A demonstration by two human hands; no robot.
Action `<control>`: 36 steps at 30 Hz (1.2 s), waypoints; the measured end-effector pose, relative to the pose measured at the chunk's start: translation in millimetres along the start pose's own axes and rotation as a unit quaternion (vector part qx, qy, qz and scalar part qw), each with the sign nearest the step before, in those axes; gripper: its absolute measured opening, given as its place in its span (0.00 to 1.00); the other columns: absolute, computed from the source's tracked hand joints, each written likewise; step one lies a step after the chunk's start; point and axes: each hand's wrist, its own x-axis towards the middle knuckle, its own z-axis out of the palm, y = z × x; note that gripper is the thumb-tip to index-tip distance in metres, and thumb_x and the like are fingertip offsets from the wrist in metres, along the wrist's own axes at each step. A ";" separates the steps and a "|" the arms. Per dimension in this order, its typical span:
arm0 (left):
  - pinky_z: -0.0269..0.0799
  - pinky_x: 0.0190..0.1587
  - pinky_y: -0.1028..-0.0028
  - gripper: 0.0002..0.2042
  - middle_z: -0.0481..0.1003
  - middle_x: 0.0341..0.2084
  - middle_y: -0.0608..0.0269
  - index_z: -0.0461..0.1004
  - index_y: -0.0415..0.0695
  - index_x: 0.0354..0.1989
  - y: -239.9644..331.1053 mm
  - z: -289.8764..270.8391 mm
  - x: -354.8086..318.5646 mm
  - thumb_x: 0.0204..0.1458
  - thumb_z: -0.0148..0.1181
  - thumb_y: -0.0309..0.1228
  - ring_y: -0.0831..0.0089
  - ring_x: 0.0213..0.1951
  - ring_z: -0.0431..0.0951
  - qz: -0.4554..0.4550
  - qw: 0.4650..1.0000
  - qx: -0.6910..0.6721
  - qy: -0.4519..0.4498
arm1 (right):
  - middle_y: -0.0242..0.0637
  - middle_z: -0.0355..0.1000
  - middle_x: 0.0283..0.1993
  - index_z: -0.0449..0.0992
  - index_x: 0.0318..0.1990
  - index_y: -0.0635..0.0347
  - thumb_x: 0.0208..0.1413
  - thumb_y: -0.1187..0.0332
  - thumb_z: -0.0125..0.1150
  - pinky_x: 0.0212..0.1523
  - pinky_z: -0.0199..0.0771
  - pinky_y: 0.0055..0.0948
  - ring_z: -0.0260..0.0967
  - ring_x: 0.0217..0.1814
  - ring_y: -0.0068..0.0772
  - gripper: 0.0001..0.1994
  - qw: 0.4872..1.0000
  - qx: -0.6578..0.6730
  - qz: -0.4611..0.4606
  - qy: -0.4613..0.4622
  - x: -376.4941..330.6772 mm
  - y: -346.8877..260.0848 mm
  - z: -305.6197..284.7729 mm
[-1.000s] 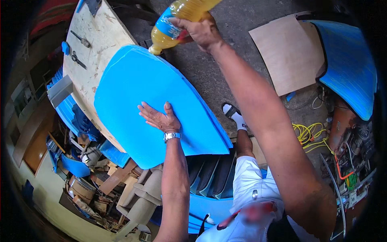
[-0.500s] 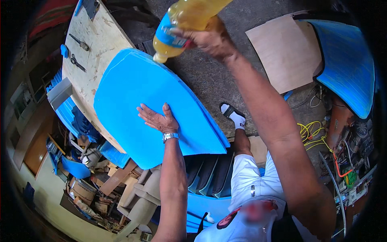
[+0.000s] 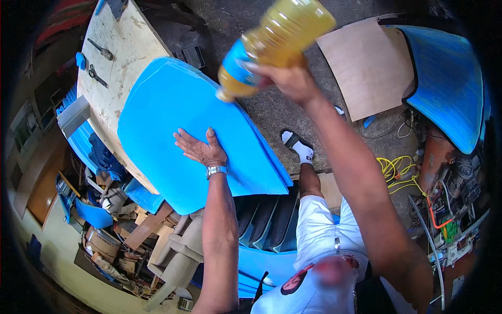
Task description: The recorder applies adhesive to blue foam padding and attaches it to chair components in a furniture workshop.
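My left hand (image 3: 203, 150) lies flat on a blue foam sheet (image 3: 162, 112), palm down with the fingers spread. Under that top sheet more layers of blue foam show along the right edge. My right hand (image 3: 287, 78) grips a large clear plastic bottle (image 3: 293, 26) of yellow liquid around its blue label. The bottle is tipped, its nozzle end pointing down and left, at the upper right edge of the foam in this view. Whether the nozzle touches the foam I cannot tell.
The foam rests on a wooden board (image 3: 125, 68) carrying scissors (image 3: 98, 77) and a small pointed tool (image 3: 101, 49). To the right are a thin plywood sheet (image 3: 366, 73), a curved blue panel (image 3: 449, 89) and a yellow cord (image 3: 392, 170). Wood scraps (image 3: 151, 227) clutter the lower left.
My right hand and the bottle have moved right and slightly down, so the nozzle sits farther along the foam's edge. My left hand stays flat on the sheet.
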 end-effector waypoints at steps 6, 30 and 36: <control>0.27 0.69 0.38 0.52 0.37 0.75 0.55 0.41 0.52 0.75 -2.1 -8.9 1.6 0.48 0.41 0.75 0.49 0.75 0.35 -0.017 1.000 0.007 0.001 | 0.38 0.76 0.48 0.73 0.56 0.62 0.51 0.69 0.68 0.47 0.78 0.30 0.75 0.48 0.28 0.23 0.820 0.381 0.426 0.032 -56.7 -47.6 -30.6; 0.28 0.69 0.38 0.52 0.39 0.75 0.53 0.42 0.49 0.75 -5.5 -15.4 7.3 0.49 0.43 0.73 0.47 0.74 0.36 -0.020 0.999 0.021 0.021 | 0.36 0.76 0.46 0.73 0.53 0.61 0.52 0.67 0.69 0.36 0.80 0.27 0.76 0.40 0.28 0.21 0.739 0.451 0.498 0.052 -101.5 -60.7 -36.2; 0.28 0.68 0.37 0.48 0.36 0.75 0.52 0.41 0.46 0.75 10.2 -21.3 -5.2 0.55 0.43 0.68 0.47 0.75 0.34 -0.007 0.998 0.046 -0.047 | 0.35 0.75 0.46 0.71 0.56 0.61 0.56 0.63 0.68 0.36 0.83 0.25 0.76 0.42 0.27 0.23 0.652 0.512 0.519 0.208 -155.8 -78.5 -70.6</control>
